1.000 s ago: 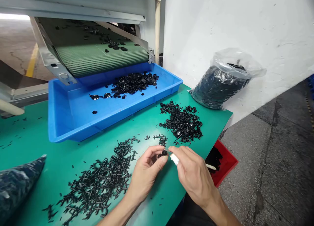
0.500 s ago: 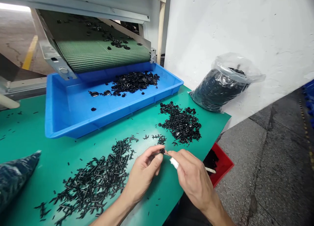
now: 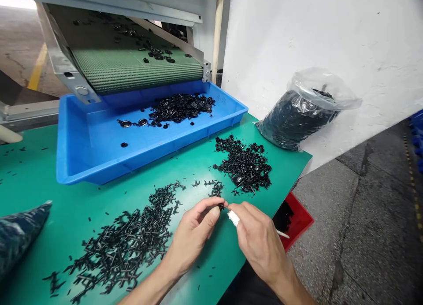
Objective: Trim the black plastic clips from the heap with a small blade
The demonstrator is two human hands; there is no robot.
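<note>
My left hand (image 3: 196, 228) pinches a small black plastic part (image 3: 221, 206) between thumb and fingertips, which partly cover it. In my right hand (image 3: 259, 236) is a slim knife-like tool (image 3: 234, 218) with a white wrapped grip. Its thin tip meets the black part, and its pale rear end sticks out past the palm. Both hands are close together above the green tabletop (image 3: 194, 283). A heap of black branched plastic pieces (image 3: 132, 239) lies left of my left hand. Beyond my hands is a second pile of small black parts (image 3: 244, 164).
A blue tray (image 3: 109, 164) with black round parts stands under the end of a green conveyor belt (image 3: 132, 71). A clear bag of black parts (image 3: 297, 115) leans by the white wall; another filled bag (image 3: 20, 234) lies left. A red bin (image 3: 302, 219) is below the table's right edge.
The black part has tilted in my left fingertips and shows less. The tool in my right hand has shifted slightly, its rear end lower. The whole view has moved a little.
</note>
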